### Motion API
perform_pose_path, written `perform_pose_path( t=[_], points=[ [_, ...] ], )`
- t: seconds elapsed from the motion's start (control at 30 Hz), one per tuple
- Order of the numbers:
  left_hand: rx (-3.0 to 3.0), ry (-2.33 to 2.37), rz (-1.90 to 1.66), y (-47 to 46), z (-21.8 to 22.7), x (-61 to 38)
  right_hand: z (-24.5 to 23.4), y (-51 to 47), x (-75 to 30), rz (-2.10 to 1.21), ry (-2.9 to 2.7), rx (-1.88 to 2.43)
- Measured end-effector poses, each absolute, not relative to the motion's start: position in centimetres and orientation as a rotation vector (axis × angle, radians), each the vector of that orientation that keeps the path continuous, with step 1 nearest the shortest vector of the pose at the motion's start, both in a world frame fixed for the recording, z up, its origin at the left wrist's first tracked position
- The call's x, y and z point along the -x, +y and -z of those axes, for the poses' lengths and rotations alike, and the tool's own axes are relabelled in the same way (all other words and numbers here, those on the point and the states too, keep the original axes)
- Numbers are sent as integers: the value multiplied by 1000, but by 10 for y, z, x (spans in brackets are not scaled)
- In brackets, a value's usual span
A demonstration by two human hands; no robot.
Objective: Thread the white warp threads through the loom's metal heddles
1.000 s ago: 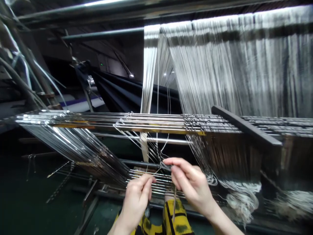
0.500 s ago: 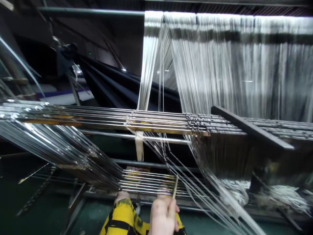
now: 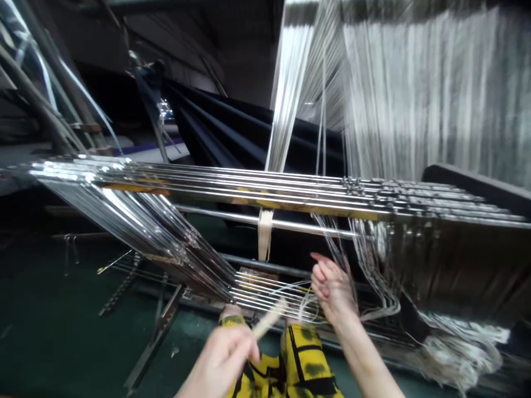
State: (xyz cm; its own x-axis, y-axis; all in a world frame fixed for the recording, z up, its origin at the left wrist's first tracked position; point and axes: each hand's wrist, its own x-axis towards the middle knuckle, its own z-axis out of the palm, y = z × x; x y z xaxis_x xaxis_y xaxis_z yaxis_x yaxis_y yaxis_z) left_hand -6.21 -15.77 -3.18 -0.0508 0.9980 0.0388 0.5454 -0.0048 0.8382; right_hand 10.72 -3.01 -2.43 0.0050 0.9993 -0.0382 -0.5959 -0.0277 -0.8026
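Two hands work in front of us at a loom (image 3: 249, 190), and we look down on them from above. Our left hand (image 3: 222, 354) sits low in the view, its grip clamped around a pale wooden stick (image 3: 267, 319). The stick slants up and to the right out of the fingers, toward a set of thin steel rods (image 3: 269, 296). Blur keeps us from saying whether its far end touches them.

Our right hand (image 3: 332, 288) is raised just beside those rods, palm turned away from the stick, with its fingers (image 3: 321, 273) bunched and the grip nearly together. Loose white threads (image 3: 350, 260) hang just beside it, and we cannot tell whether it pinches one of them.

Directly below both hands lies yellow-and-black patterned fabric (image 3: 305, 359). A cream strap (image 3: 264, 235) hangs from the long steel bars crossing the middle of the view, and a bank of slanted bars (image 3: 145, 226) runs down from them on the left. Above, a broad sheet of pale warp threads (image 3: 406, 99) rises at the right, with black cloth (image 3: 232, 124) behind the bars. A dark beam (image 3: 477, 185) crosses the right edge, tangled white thread ends (image 3: 460, 354) lie low on the right, and a green floor (image 3: 53, 298) shows at the left.
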Motion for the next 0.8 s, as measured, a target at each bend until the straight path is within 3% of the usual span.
perform_pose_path(
  t=[0.13,0.2,0.37,0.5,0.6,0.8],
  points=[
    [-1722,2335,-548,-134,26,93,28,-25,-146,-1442,-816,828],
    [-1659,2411,-506,-130,31,102,25,-27,-167,-1384,-831,874],
    [-1463,1940,-931,-126,41,77,29,-34,-185,-1327,-842,993],
    [-1563,1601,-846,-123,33,38,22,-44,-152,-1341,-1264,1063],
    [-1697,1515,-882,-111,24,29,-1,-43,-132,-1107,-1682,1020],
    [-2094,1453,-1147,-66,10,13,-48,-28,-113,-721,-1894,758]
  ],
)
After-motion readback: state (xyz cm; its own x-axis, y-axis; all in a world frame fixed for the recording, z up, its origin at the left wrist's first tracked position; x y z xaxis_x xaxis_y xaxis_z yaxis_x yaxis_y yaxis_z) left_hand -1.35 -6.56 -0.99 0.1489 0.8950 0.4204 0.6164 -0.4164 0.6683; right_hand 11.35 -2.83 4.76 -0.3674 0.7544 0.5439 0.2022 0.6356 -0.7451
